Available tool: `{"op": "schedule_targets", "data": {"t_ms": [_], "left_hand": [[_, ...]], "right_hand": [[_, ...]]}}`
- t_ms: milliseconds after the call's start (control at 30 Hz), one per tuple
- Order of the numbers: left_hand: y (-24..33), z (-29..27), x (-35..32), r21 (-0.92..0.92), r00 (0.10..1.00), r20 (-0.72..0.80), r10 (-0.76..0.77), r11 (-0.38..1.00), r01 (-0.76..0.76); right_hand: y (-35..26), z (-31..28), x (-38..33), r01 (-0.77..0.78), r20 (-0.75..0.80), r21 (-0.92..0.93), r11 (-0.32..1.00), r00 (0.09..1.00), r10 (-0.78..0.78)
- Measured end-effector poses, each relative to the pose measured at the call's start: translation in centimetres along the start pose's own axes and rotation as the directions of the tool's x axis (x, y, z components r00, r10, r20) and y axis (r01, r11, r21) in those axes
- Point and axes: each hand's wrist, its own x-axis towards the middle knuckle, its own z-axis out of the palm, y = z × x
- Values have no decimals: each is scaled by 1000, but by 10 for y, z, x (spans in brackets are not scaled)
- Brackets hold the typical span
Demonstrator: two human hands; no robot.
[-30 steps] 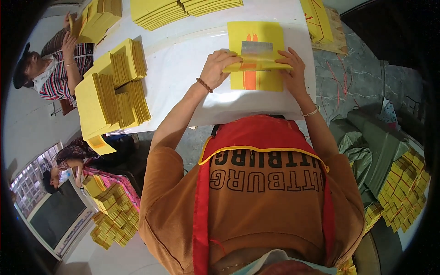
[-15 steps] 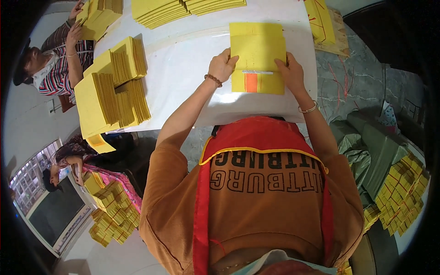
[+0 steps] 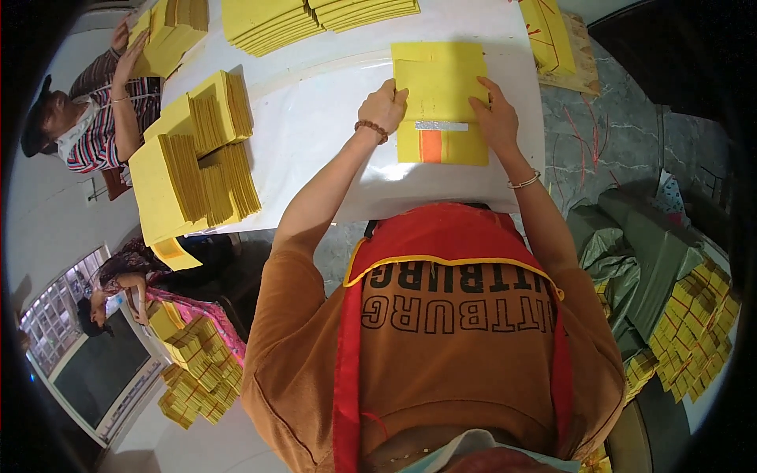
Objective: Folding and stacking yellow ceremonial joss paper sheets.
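Observation:
Between my hands, over the white table, is a yellow paper piece (image 3: 438,83). Its nearer part carries an orange block and a silver strip across it, and whether it is a single sheet or a thin stack I cannot tell. My left hand (image 3: 382,109) is closed on its left edge, thumb on top and fingers curled beside it. At the right edge my right hand (image 3: 498,118) touches it with thumb and forefinger stretched apart; its other fingers are partly hidden.
The white table (image 3: 315,150) holds stacks of yellow paper (image 3: 193,158) at left and more stacks (image 3: 276,24) at the far side. A co-worker (image 3: 110,118) handles yellow paper at far left; another person (image 3: 130,276) sits lower left. Tied yellow bundles (image 3: 694,331) stand right.
My right forefinger has moved from beside the paper's right edge onto it, opening a gap from the thumb. The silver strip shows more fully. My left hand keeps its hold.

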Motion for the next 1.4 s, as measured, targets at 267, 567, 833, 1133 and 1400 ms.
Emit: {"op": "schedule_targets", "data": {"t_ms": [267,567,833,1133,1400], "left_hand": [[-9,-3,-1,-252,1000,3,5,968,-4],[31,17,-12,265,637,-285,716,698,-665],[27,47,-5,488,693,-42,720,620,-615],[26,44,-6,496,723,7,691,625,-603],[24,46,-5,474,712,-12,702,631,-614]], "right_hand": [[-3,2,-1,-41,-5,9,999,999,41],[-4,2,-1,-62,-15,-33,998,998,62],[3,6,-2,38,-73,70,997,997,-33],[-1,17,-54,460,140,-606,649,865,-482],[1,24,-52,475,169,-585,657,864,-474]]}}
